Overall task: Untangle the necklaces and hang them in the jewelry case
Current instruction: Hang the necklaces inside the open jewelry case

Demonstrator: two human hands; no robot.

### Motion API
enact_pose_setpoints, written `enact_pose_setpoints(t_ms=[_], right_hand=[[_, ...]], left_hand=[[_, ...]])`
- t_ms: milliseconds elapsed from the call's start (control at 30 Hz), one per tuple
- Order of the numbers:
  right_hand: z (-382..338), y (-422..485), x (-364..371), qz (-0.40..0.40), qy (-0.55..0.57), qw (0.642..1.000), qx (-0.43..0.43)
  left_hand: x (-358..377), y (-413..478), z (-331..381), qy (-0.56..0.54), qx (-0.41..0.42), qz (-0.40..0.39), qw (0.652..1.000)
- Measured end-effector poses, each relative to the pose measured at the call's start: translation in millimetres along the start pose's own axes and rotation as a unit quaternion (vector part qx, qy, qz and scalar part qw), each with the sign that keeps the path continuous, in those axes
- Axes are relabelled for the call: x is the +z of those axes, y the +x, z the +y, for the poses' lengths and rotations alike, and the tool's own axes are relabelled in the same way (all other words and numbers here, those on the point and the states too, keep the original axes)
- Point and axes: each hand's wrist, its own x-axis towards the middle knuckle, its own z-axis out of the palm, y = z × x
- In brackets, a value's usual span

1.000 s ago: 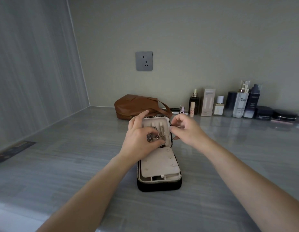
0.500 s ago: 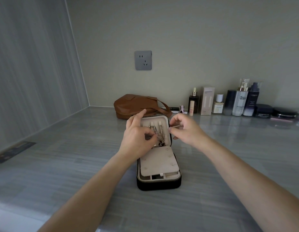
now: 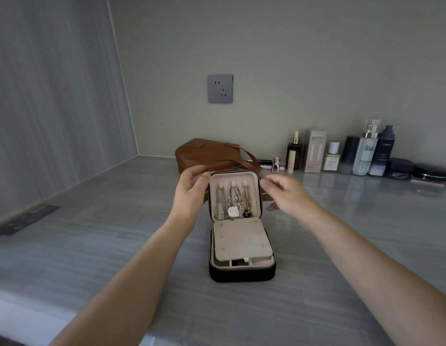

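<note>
Open black zip-up jewelry case [image 3: 241, 275] with beige lining on a grey streaked counter [image 3: 92, 245].
The left hand [image 3: 192, 193] grips the left edge of the upright lid [image 3: 253, 182]; silver and gold chain necklaces [image 3: 233, 203] hang inside it, pendants low. The blurred right hand [image 3: 289, 193] sits just beside the lid's right edge, and I cannot tell its grip.

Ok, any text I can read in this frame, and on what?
No text reads clearly.
Peach tube: red letters, blurred.
White pump bottle: label print too small.
Dark bottle: label blurred.
Pink box: print too small.
Silver pendant in the jewelry case: marks unreadable.
</note>
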Motion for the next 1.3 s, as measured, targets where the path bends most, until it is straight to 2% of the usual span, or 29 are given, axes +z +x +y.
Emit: enact_pose_setpoints(t_ms=[100,267,433,533,633,700,967,1100,1300], right_hand=[[2,-1,-1,0.016,0.042,0.998,0.037],[1,-1,0,0.008,0.154,0.977,0.146],[-5,-5,-3,-0.073,0.109,0.953,0.275],[-5,-10,-5,-0.11,0.109,0.941,0.299],[-4,-23,-4,-0.096,0.13,0.951,0.265],[-2,-31,-1,-0.077,0.145,0.958,0.234],[6,-37,5,-0.046,0.186,0.964,0.182],[8,-36,5,-0.046,0.189,0.966,0.171],[12,-37,5,-0.054,0.04,0.994,0.081]], left_hand=[[-4,3,-1,-0.007,-0.06,-0.051,0.997],[-8,3,-2,-0.053,-0.059,-0.096,0.992],[-1,1,-2,-0.083,-0.054,-0.111,0.989],[-6,4,-3,-0.025,-0.075,-0.165,0.983],[-8,3,-5,0.159,-0.02,-0.235,0.959],[-2,-3,-5,0.208,0.018,-0.246,0.946],[6,-6,-4,0.274,0.065,-0.191,0.94],[5,-4,-3,0.272,0.059,-0.2,0.939],[8,-7,-6,0.304,0.074,-0.184,0.932]])
